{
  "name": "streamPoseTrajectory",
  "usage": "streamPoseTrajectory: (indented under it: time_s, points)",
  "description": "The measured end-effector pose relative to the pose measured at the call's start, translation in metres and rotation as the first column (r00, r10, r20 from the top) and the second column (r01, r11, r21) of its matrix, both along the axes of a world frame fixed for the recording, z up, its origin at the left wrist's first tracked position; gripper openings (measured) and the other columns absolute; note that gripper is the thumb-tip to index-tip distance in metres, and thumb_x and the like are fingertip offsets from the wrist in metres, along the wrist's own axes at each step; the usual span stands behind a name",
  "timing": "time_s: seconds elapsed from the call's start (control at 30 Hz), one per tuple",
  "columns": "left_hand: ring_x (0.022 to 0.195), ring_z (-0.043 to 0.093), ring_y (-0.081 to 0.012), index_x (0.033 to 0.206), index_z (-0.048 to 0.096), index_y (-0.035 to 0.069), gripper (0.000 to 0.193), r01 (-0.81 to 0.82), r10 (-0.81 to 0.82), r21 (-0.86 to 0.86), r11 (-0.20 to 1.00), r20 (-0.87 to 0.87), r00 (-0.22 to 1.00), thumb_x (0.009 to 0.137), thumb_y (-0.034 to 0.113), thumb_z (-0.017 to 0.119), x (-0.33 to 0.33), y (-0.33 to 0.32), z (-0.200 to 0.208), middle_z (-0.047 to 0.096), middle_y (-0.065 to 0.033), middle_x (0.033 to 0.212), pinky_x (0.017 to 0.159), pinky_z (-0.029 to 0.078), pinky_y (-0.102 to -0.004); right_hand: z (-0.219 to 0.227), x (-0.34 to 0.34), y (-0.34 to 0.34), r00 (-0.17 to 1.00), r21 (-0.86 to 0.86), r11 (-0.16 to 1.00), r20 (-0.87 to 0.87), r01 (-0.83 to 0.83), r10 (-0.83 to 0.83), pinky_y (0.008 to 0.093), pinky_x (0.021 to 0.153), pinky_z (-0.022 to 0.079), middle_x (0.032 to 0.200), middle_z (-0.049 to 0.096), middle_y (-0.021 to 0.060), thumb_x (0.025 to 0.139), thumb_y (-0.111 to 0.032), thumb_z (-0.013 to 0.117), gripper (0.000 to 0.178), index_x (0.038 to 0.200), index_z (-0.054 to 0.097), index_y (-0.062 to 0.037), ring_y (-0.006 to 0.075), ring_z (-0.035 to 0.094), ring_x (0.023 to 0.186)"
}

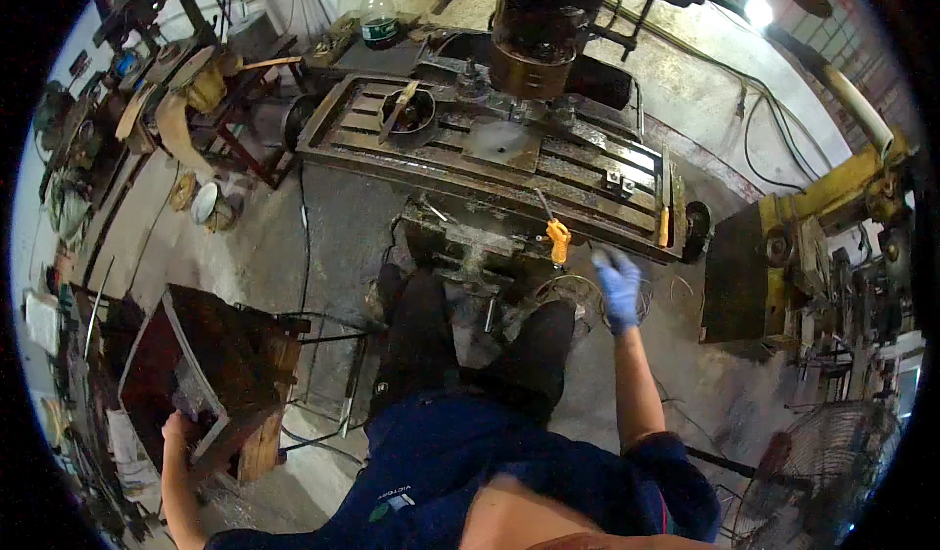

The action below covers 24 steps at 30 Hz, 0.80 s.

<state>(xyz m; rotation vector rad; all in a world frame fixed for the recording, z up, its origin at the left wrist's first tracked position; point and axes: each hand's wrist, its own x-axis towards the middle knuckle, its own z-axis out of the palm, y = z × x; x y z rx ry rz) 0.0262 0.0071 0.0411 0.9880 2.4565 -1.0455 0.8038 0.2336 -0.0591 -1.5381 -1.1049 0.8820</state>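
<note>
My bare left hand [178, 426] reaches over the rim of a rusty metal bin [168, 349] at the lower left. Its fingers dip into the shadow, and whatever they touch is hidden. Small dark pieces lie in the bin beside the hand. On the other side, my right hand [619, 291] wears a blue glove and hovers in front of the machine table, fingers stretched forward and apart. Just left of it, a yellow air blow gun [558, 242] hangs at the front edge of the slotted machine table [392, 165], not touching the glove.
Above the table stands the drill head [532, 66]. A round pan [407, 119] with a brush sits on the table's left, small metal blocks [619, 183] on its right. A yellow-handled tool [665, 222] lies at the right end. A fan [808, 472] stands lower right.
</note>
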Motion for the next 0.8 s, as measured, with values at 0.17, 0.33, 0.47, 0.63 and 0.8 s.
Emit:
streamPoseTrajectory:
  time_s: [0.17,0.33,0.47,0.63,0.8]
  points:
    - [0.1,0.055,-0.0297,0.111,0.052,0.013,0.034,0.033,-0.02,0.141,0.989,-0.093,0.995,0.077,0.019,0.054,0.015,-0.013,0.018,0.055,-0.013,0.108,0.082,0.047,-0.0403,-0.087,-0.015,0.043,0.947,-0.118,0.977,-0.29,-0.18,0.139,0.0215,0.071,0.043,0.09,0.061,0.0013,0.077,-0.014,0.066,0.031,0.105,0.06,-0.0016,0.0089,0.054,0.077]
    - [0.091,0.054,-0.0374,0.103,0.051,0.003,0.037,0.313,-0.205,0.602,0.735,-0.242,0.948,0.069,0.016,0.059,-0.052,0.027,0.026,0.058,-0.0183,0.097,0.074,0.046,-0.0449,-0.088,-0.037,0.063,0.962,-0.098,0.995,-0.274,-0.005,-0.022,0.0232,0.056,0.04,0.069,0.057,-0.0029,0.074,-0.021,0.068,0.019,0.084,0.064,-0.0048,0.0093,0.051,0.06]
    - [0.068,0.052,-0.032,0.079,0.05,-0.003,0.022,0.393,-0.346,0.828,0.4,-0.26,0.901,0.073,0.015,0.059,-0.049,0.114,0.088,0.054,-0.0165,0.073,0.061,0.043,-0.0412,-0.043,-0.054,0.05,0.994,0.108,0.989,-0.037,0.103,-0.099,0.0259,0.065,0.044,0.085,0.059,0.0015,0.074,-0.016,0.069,0.033,0.1,0.057,0.0007,0.0108,0.052,0.071]
    - [0.064,0.048,-0.0345,0.068,0.046,-0.002,0.02,0.468,-0.572,0.863,0.192,-0.289,0.768,0.062,0.011,0.06,0.103,0.229,0.141,0.046,-0.0188,0.066,0.058,0.04,-0.0389,0.019,-0.028,0.03,0.979,0.261,0.944,-0.02,0.2,-0.202,0.0265,0.073,0.045,0.09,0.058,0.009,0.071,-0.019,0.073,0.051,0.11,0.049,0.0025,0.0143,0.052,0.079]
    - [0.052,0.049,-0.0203,0.066,0.05,-0.005,0.021,0.268,-0.83,0.931,0.246,0.059,0.555,0.06,0.01,0.063,0.226,0.291,0.155,0.05,-0.0129,0.056,0.053,0.041,-0.033,0.083,-0.024,0.014,0.873,-0.059,0.996,0.479,-0.069,0.089,0.0342,0.073,0.047,0.089,0.061,0.0174,0.07,-0.035,0.07,0.054,0.108,0.052,-0.0018,0.0282,0.06,0.081]
